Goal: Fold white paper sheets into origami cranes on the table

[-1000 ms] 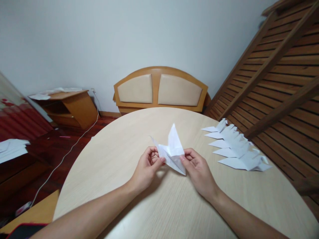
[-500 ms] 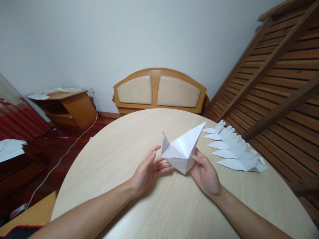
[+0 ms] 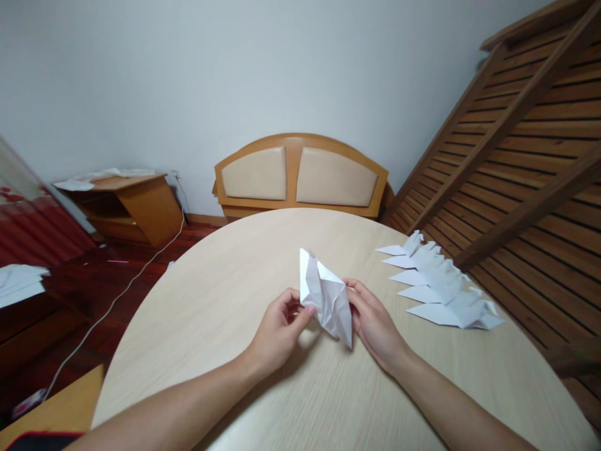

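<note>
Fingers (image 3: 304, 317) of both hands (image 3: 275, 332) (image 3: 379, 335) on folded white paper (image 3: 334, 299)

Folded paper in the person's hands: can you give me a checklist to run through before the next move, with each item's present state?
1. Left hand pinching the folded paper: ok, thumb in front at its left edge.
2. Right hand gripping it: cannot tell; it is at the right edge, fingertips partly hidden.
3. Paper's near face smooth: not ok, it looks wrinkled.
4. Lower tip clear of the table: cannot tell.
5. Paper apart from the row of paper birds: ok.
</note>
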Action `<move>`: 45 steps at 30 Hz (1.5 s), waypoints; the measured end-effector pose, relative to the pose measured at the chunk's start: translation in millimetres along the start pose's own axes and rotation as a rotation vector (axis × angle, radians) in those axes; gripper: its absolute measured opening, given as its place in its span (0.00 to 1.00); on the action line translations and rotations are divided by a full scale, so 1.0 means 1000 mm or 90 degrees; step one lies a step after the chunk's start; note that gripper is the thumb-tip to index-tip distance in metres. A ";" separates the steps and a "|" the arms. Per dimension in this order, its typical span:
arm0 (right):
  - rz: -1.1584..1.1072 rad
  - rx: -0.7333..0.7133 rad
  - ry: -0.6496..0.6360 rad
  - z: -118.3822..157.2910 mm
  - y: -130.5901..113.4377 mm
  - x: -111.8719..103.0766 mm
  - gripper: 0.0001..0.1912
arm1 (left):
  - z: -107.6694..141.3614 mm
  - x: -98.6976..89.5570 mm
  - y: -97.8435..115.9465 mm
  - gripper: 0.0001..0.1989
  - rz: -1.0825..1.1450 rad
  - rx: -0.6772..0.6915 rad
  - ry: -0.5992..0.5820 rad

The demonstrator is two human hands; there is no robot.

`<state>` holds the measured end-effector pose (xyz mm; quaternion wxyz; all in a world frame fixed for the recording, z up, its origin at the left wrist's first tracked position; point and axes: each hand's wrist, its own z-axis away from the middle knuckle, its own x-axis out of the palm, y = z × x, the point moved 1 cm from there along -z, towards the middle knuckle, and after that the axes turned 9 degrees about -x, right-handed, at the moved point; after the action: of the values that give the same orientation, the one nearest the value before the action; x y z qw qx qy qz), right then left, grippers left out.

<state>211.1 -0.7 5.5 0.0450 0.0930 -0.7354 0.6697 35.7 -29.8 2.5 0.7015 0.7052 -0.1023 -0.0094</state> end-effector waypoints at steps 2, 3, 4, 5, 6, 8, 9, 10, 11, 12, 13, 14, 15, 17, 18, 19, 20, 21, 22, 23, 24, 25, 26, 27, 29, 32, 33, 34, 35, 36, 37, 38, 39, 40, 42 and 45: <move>0.092 -0.071 0.058 0.001 -0.002 -0.003 0.19 | -0.001 -0.001 0.000 0.15 0.002 -0.004 0.025; 0.144 -0.127 0.072 0.002 -0.004 -0.005 0.19 | -0.001 -0.002 0.001 0.15 -0.003 -0.004 0.040; 0.195 -0.190 0.069 0.005 -0.007 -0.005 0.19 | -0.001 -0.003 0.001 0.15 -0.011 -0.004 0.053; 0.243 -0.251 0.050 0.008 -0.011 -0.005 0.18 | 0.000 -0.003 0.002 0.15 -0.020 -0.003 0.064; 0.285 -0.303 0.020 0.011 -0.013 -0.004 0.19 | 0.000 -0.004 0.002 0.15 -0.030 -0.003 0.070; 0.348 -0.369 -0.021 0.017 -0.015 -0.002 0.21 | 0.003 -0.004 0.004 0.14 -0.043 -0.002 0.069; 0.363 -0.385 -0.022 0.019 -0.014 -0.001 0.22 | 0.004 -0.003 0.004 0.14 -0.045 0.000 0.064; 0.363 -0.393 -0.011 0.020 -0.013 -0.001 0.22 | 0.004 -0.003 0.005 0.14 -0.044 0.002 0.058; 0.350 -0.397 0.006 0.021 -0.011 -0.001 0.20 | 0.005 -0.002 0.005 0.14 -0.038 0.004 0.054; 0.329 -0.401 0.022 0.020 -0.009 -0.001 0.17 | 0.005 -0.002 0.005 0.14 -0.029 0.004 0.051; 0.310 -0.407 0.029 0.020 -0.008 -0.002 0.15 | 0.004 -0.001 0.005 0.14 -0.017 0.001 0.050; 0.298 -0.413 0.020 0.019 -0.007 -0.002 0.13 | 0.004 -0.001 0.005 0.15 -0.005 -0.006 0.050; 0.296 -0.417 -0.002 0.018 -0.008 -0.003 0.11 | 0.003 -0.002 0.005 0.16 0.006 -0.016 0.051; 0.304 -0.407 -0.061 0.018 -0.011 -0.003 0.09 | 0.001 -0.003 0.004 0.17 0.018 -0.039 0.054; 0.305 -0.391 -0.082 0.018 -0.013 -0.003 0.10 | 0.001 -0.003 0.004 0.17 0.021 -0.049 0.054; 0.295 -0.368 -0.092 0.018 -0.015 -0.003 0.11 | 0.001 -0.004 0.003 0.17 0.020 -0.056 0.052; 0.275 -0.342 -0.096 0.019 -0.016 -0.002 0.11 | 0.001 -0.004 0.003 0.17 0.018 -0.061 0.047; 0.250 -0.316 -0.098 0.020 -0.017 -0.001 0.10 | 0.001 -0.003 0.002 0.17 0.015 -0.062 0.037; 0.225 -0.294 -0.106 0.021 -0.017 0.000 0.09 | 0.002 -0.002 0.002 0.17 0.012 -0.062 0.023; 0.207 -0.279 -0.119 0.022 -0.017 0.001 0.10 | 0.002 -0.001 0.001 0.16 0.011 -0.058 0.006; 0.200 -0.273 -0.131 0.023 -0.016 0.002 0.12 | 0.003 0.001 0.001 0.16 0.013 -0.053 -0.010; 0.205 -0.273 -0.138 0.024 -0.016 0.003 0.16 | 0.004 0.002 0.000 0.16 0.018 -0.048 -0.023; 0.217 -0.278 -0.139 0.025 -0.015 0.004 0.19 | 0.004 0.003 0.000 0.16 0.024 -0.044 -0.035; 0.231 -0.282 -0.133 0.025 -0.015 0.005 0.21 | 0.005 0.003 -0.001 0.16 0.030 -0.043 -0.042; 0.246 -0.276 -0.123 0.026 -0.014 0.006 0.24 | 0.005 0.003 -0.001 0.16 0.032 -0.044 -0.047; 0.249 -0.264 -0.129 0.026 -0.013 0.005 0.24 | 0.005 0.002 -0.001 0.16 0.019 -0.050 -0.039; 0.259 -0.276 -0.129 0.025 -0.012 0.004 0.24 | 0.005 0.001 -0.001 0.16 0.016 -0.051 -0.033; 0.274 -0.299 -0.121 0.025 -0.012 0.003 0.24 | 0.004 0.001 0.000 0.16 0.014 -0.052 -0.027; 0.290 -0.326 -0.109 0.025 -0.013 0.002 0.24 | 0.004 0.001 0.000 0.17 0.013 -0.052 -0.020; 0.304 -0.352 -0.094 0.025 -0.013 0.001 0.23 | 0.004 0.001 0.000 0.17 0.012 -0.052 -0.013; 0.315 -0.375 -0.078 0.024 -0.014 0.000 0.21 | 0.004 0.001 0.000 0.17 0.010 -0.051 -0.007; 0.325 -0.392 -0.062 0.023 -0.015 -0.001 0.18 | 0.004 0.002 0.001 0.17 0.008 -0.050 -0.001; 0.337 -0.405 -0.048 0.022 -0.017 -0.002 0.14 | 0.003 0.002 0.001 0.17 0.008 -0.050 0.001; 0.353 -0.416 -0.037 0.020 -0.019 -0.003 0.10 | 0.003 0.003 0.001 0.17 0.009 -0.052 0.002; 0.389 -0.443 -0.012 0.017 -0.022 -0.004 0.05 | 0.003 0.004 0.002 0.18 0.021 -0.060 -0.002; 0.403 -0.481 0.027 0.014 -0.025 -0.007 0.02 | 0.003 0.004 0.004 0.21 0.053 -0.082 -0.008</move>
<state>223.4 -16.3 27.0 -0.1153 -0.1713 -0.9180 0.3387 38.5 -33.5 7.4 0.7448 0.6535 -0.1351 0.0088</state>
